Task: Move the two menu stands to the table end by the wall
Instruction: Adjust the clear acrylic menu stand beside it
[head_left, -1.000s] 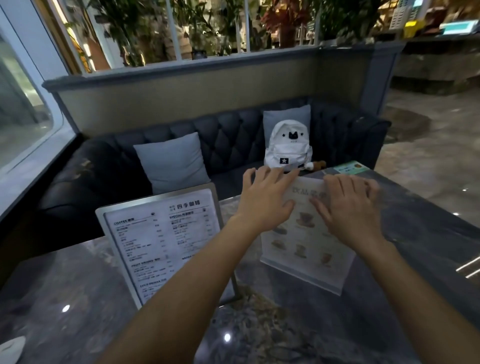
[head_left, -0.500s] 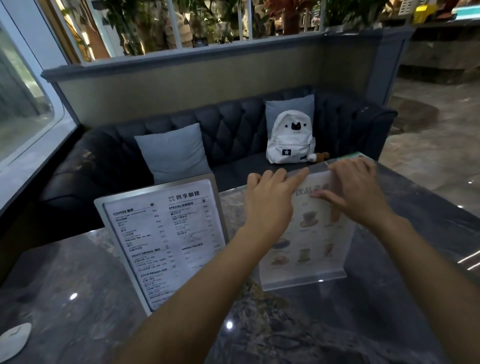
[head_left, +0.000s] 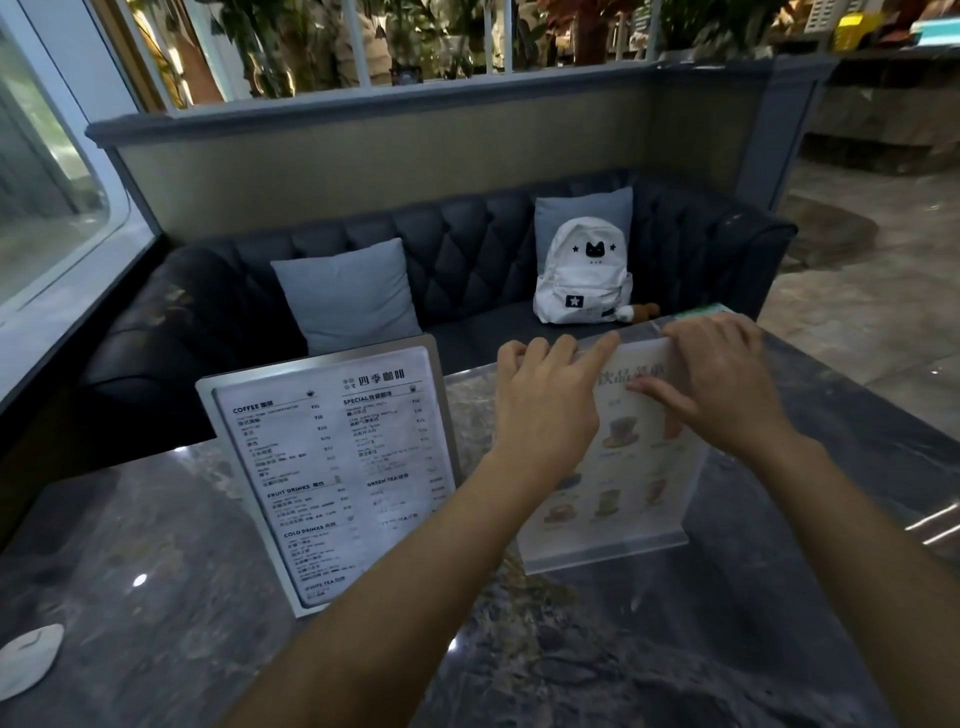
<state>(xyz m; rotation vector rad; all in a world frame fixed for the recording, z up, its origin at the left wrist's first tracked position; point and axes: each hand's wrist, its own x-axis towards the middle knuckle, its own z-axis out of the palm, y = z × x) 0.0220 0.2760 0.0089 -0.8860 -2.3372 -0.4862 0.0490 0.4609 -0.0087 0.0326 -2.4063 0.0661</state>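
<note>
We have both hands on the top edge of the clear stand (head_left: 613, 499): left hand (head_left: 545, 410) with fingers curled over its left corner, right hand (head_left: 717, 384) pinching the right part. It stands upright on the dark surface (head_left: 156, 561), right of the framed stand (head_left: 332, 473), which stands free. Behind are a sofa (head_left: 467, 260), cushion (head_left: 348, 296) and backpack (head_left: 582, 275).

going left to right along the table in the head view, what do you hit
white dish at the left edge → metal-framed text menu stand → left hand → clear acrylic drinks menu stand → right hand
</note>
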